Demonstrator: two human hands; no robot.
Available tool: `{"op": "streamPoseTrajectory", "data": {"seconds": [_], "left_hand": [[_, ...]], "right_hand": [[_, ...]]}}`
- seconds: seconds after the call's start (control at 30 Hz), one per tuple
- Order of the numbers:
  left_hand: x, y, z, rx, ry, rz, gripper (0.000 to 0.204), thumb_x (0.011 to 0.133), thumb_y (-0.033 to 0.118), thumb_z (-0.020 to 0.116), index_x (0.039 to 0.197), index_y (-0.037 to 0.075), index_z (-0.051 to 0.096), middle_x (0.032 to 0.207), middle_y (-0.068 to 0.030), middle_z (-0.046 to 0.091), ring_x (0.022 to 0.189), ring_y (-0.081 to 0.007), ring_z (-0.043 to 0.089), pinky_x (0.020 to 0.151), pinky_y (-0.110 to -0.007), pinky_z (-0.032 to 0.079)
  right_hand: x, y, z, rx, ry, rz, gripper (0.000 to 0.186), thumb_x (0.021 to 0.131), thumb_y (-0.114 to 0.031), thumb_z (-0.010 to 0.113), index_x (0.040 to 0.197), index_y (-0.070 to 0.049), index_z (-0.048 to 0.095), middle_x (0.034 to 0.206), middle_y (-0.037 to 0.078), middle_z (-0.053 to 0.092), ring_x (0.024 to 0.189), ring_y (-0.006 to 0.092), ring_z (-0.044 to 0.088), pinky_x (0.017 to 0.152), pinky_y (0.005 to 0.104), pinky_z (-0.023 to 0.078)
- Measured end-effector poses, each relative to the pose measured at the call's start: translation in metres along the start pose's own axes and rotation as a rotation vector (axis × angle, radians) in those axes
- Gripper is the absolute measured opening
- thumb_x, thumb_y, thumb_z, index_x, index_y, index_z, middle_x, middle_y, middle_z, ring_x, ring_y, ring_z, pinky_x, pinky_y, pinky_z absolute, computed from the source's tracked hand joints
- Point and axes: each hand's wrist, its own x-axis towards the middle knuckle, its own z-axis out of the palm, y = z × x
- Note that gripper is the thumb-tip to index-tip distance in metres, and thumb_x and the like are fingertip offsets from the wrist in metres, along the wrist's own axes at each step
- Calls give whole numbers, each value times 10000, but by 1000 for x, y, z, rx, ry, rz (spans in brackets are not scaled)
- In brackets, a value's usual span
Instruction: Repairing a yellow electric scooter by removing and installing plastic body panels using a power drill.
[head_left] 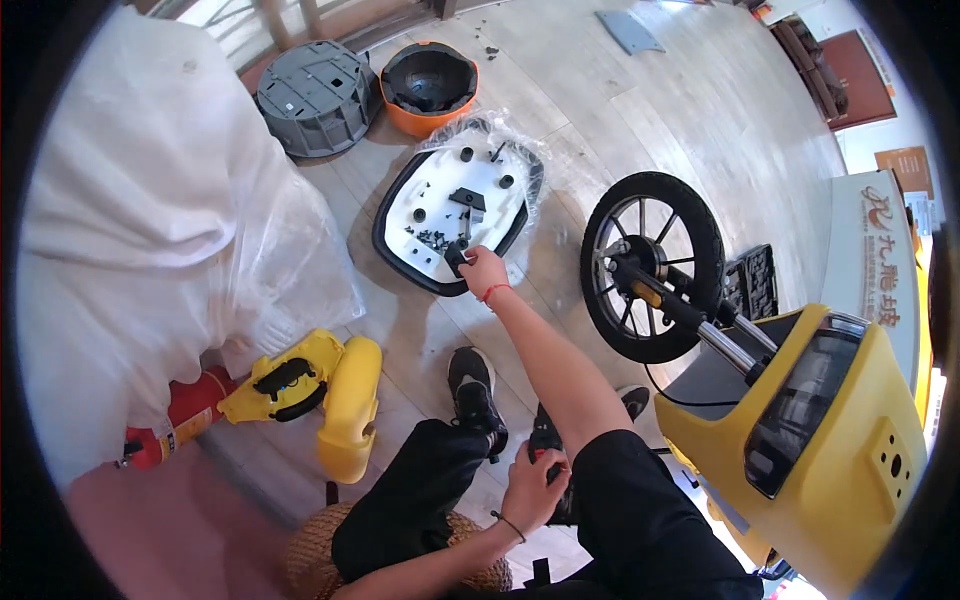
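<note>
My right hand (485, 270), a red string round its wrist, reaches forward to the near edge of a white shell with a black rim (385, 250). Its fingers are closed on a small black part (455, 258). Inside the shell lie scattered black screws (432, 238), black round pieces and a dark bracket (468, 198). Close to my body, between my legs, my left hand (533, 492) is wrapped round a black and red object (541, 456). Much of that object is hidden by the fingers, so its kind is unclear.
Beyond the shell stand an orange helmet (420, 122) and a grey plastic housing (318, 98). To the right is a yellow vehicle body (800, 440) with a spoked wheel (652, 267) and a black tool case (750, 282). Yellow parts (350, 410) and a red extinguisher (190, 410) lie left.
</note>
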Motion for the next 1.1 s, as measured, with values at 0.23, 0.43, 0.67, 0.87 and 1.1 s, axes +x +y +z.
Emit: {"op": "streamPoseTrajectory", "data": {"seconds": [0.23,0.43,0.67,0.87,1.1], "left_hand": [[0,22,18,72,-161,32,190,807,185,625,981,128,573,1163,-220,450,1073,-422,450,913,-488,371],[17,20,52,-5,-116,152,249,765,210,662,1005,186,600,1100,-207,488,1007,-427,499,835,-468,435],[-1,26,72,39,-162,367,138,731,128,658,858,167,620,917,-186,546,914,-390,542,789,-446,451],[-36,-17,50,-75,-457,423,119,738,137,665,843,93,631,826,-119,657,786,-319,628,728,-393,494],[-96,-32,33,-12,-695,217,121,797,58,641,899,82,581,815,-47,586,700,-165,595,484,-314,520]], "right_hand": [[-46,-3,-64,-115,45,-118,304,794,-162,589,1061,-21,627,1018,210,633,926,330,625,820,401,491],[-229,-25,-187,439,125,75,291,869,-192,611,1069,20,604,948,81,654,888,146,609,786,275,479],[-487,7,-228,283,645,245,361,810,-63,638,1152,0,540,1027,81,634,940,153,598,812,279,467],[-593,23,-150,-86,420,110,665,746,-184,712,1308,-9,403,1188,193,550,1112,303,540,931,378,444],[-609,11,-104,-17,358,173,764,730,-278,712,1342,-2,348,1210,253,527,1082,397,544,929,425,441]]}}
